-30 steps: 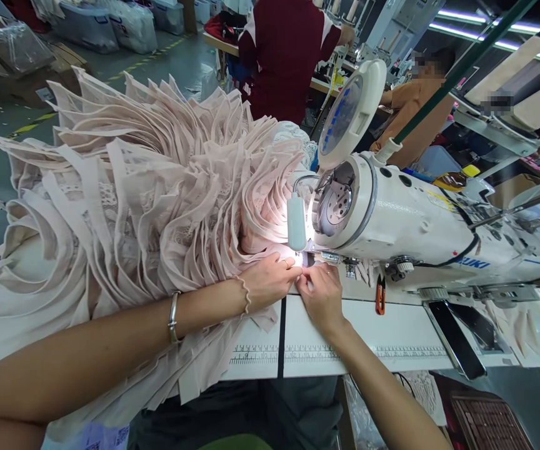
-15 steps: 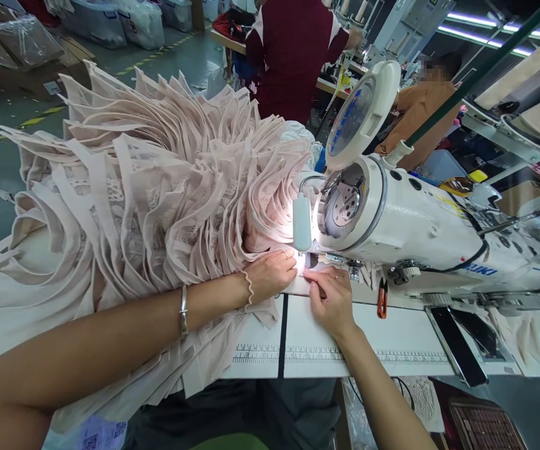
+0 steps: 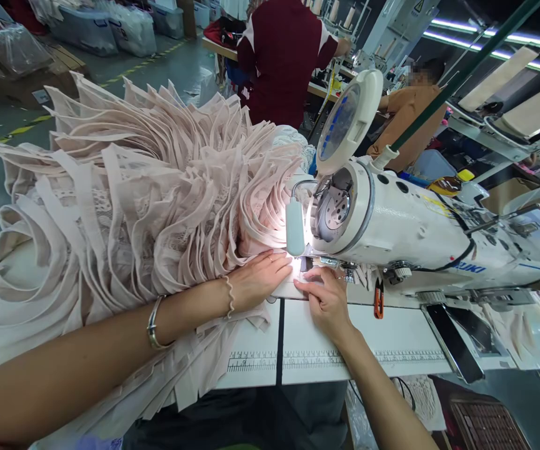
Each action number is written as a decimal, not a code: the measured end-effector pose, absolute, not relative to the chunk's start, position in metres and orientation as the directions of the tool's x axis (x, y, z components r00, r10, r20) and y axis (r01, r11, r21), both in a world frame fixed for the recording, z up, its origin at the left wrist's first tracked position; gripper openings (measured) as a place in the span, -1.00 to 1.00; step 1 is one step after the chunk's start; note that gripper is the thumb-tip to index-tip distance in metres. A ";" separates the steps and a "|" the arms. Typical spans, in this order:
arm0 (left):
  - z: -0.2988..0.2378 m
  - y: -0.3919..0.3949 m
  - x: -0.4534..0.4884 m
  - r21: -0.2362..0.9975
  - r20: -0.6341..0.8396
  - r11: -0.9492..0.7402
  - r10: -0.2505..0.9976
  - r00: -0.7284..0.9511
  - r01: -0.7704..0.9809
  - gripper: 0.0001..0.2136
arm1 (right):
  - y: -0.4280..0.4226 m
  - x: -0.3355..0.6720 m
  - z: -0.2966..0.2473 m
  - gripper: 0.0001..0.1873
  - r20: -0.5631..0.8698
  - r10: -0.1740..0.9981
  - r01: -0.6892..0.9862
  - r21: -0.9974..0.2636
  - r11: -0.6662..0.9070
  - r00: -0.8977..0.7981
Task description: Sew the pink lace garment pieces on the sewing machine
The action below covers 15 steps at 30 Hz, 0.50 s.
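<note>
My left hand lies with its fingers stretched out flat, fingertips on pale fabric just left of the lit needle area of the sewing machine. A large heap of pale pink lace-trimmed garment pieces spreads behind and left of that hand, partly over the forearm. My right hand is at the front of the needle area, its extended fingertips slightly apart and touching the work by the presser foot. The small piece under the foot is mostly hidden by glare and fingers. A small lamp hangs in front of the machine head.
Orange thread snips lie right of my right hand. Further right is a phone at the table edge. A ruler strip runs along the front. A person in maroon and another in brown sit beyond the machine.
My left hand has slid slightly left and flattened out from a more curled pose. My right fingertips have spread a little and reach further left. The whole view has shifted slightly.
</note>
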<state>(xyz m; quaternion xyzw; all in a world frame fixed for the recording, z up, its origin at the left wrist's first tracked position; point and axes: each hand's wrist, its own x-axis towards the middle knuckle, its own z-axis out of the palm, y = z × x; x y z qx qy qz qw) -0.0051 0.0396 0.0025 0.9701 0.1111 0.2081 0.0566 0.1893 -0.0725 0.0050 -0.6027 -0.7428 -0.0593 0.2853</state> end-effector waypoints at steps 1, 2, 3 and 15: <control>0.002 0.040 -0.007 0.159 0.384 -0.969 0.236 0.893 0.188 -0.76 | -0.073 0.189 0.004 -0.59 0.490 0.866 0.932 -0.260 0.254 -0.099; 0.002 0.040 -0.007 0.160 0.374 -0.970 0.232 0.898 0.184 -0.73 | -0.073 0.190 0.003 -0.59 0.483 0.871 0.933 -0.265 0.244 -0.090; 0.002 0.040 -0.008 0.161 0.367 -0.970 0.229 0.902 0.181 -0.72 | -0.073 0.190 0.002 -0.58 0.476 0.875 0.932 -0.273 0.240 -0.086; 0.001 0.043 -0.003 0.182 0.356 -0.967 0.235 0.904 0.180 -0.69 | -0.071 0.191 0.001 -0.57 0.495 0.849 0.935 -0.178 0.308 -0.185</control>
